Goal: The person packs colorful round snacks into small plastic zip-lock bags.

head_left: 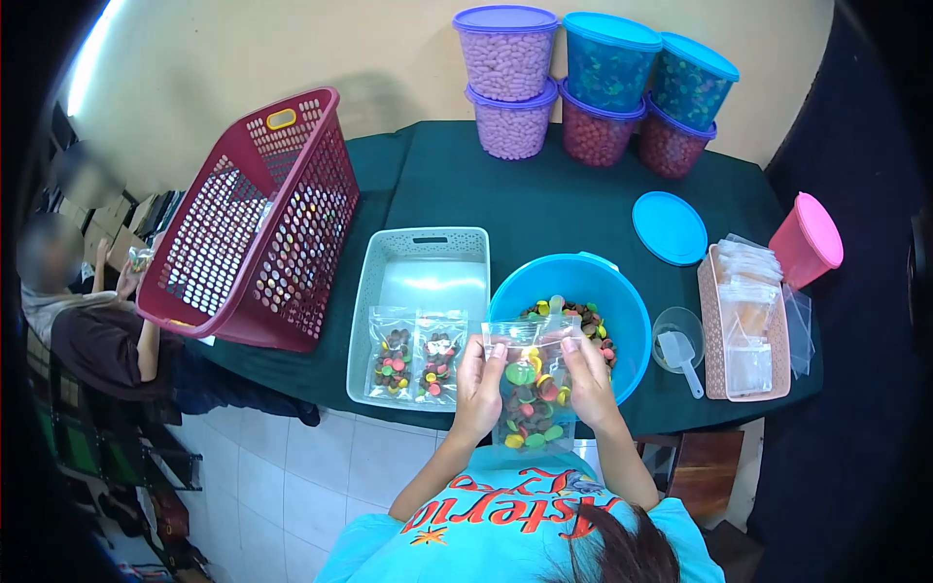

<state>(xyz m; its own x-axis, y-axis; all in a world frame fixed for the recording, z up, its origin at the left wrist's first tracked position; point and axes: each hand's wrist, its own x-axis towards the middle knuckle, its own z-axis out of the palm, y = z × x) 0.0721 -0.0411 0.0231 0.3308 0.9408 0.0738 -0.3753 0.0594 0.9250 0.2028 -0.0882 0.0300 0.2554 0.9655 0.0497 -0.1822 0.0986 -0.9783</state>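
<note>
A see-through zip bag (530,413) filled with round candies in brown, green, yellow and red hangs upright in front of my chest. My left hand (478,389) pinches its upper left corner, and my right hand (591,384) pinches the upper right corner. Both thumbs lie on the near side, close to the bag's top edge. Just behind the bag stands a blue tub (634,335) with loose candies (588,316) of the same kind, partly hidden by the bag and hands. To the left, two filled bags (392,364) lie side by side in a pale tray (423,255).
A tall maroon basket (335,209) stands at left. On the right are a scoop (677,352) by a cup, a pink basket (714,360) of plastic bags, a blue lid (671,228) and a pink container (805,243). Lidded tubs (603,87) stack behind. Another person (102,340) sits far left.
</note>
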